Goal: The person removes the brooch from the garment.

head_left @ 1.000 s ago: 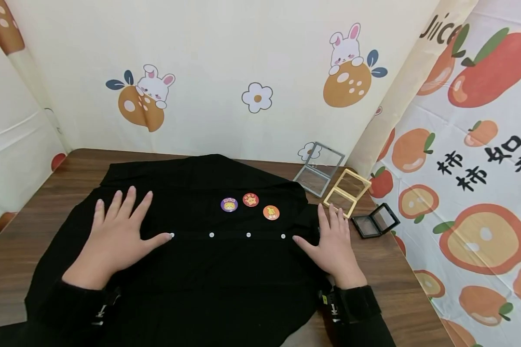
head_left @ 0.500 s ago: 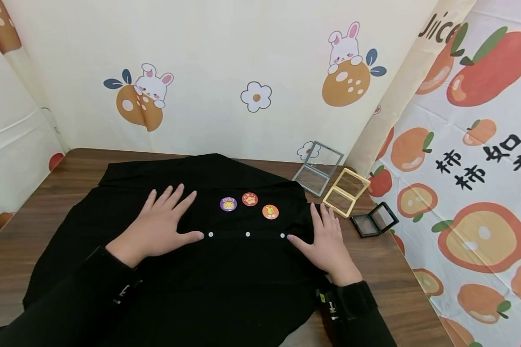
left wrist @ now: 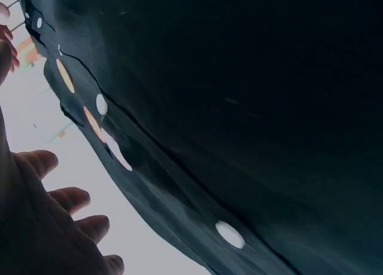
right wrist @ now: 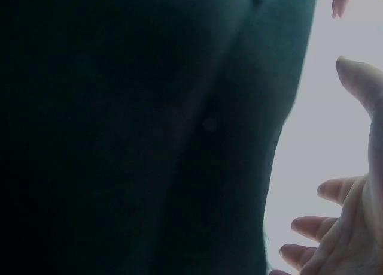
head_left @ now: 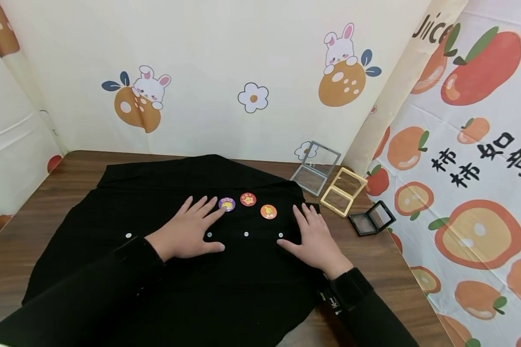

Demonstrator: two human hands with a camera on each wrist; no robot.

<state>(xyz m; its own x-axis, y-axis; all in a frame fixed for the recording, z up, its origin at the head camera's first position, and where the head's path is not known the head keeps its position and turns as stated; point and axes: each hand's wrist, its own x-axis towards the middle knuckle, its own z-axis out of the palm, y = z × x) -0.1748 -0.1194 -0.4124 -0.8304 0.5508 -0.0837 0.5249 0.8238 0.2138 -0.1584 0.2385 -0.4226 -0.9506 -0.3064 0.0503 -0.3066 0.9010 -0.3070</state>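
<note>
A black buttoned shirt (head_left: 165,294) lies spread flat, with a row of white buttons (head_left: 246,234) across it. Three round badges sit above that row: purple (head_left: 227,205), red (head_left: 248,199) and orange (head_left: 268,211). My left hand (head_left: 184,234), fingers spread, is over the shirt beside the purple badge, its fingertips partly overlapping it in the head view. The left wrist view shows a gap between that hand and the cloth. My right hand (head_left: 316,241), also spread, is over the shirt's right side near the last button, apart from the cloth in the right wrist view. Neither holds anything.
Three hinged clear-windowed cases stand open at the right rear: grey (head_left: 316,167), yellow (head_left: 344,191) and black (head_left: 372,219). Beneath lies a brown wooden table (head_left: 386,279). Printed cloth walls (head_left: 199,115) enclose its back and sides.
My left hand has moved rightward across the shirt, uncovering a button at left and reaching the purple badge. My right hand has shifted slightly left. The shirt and badges stay put.
</note>
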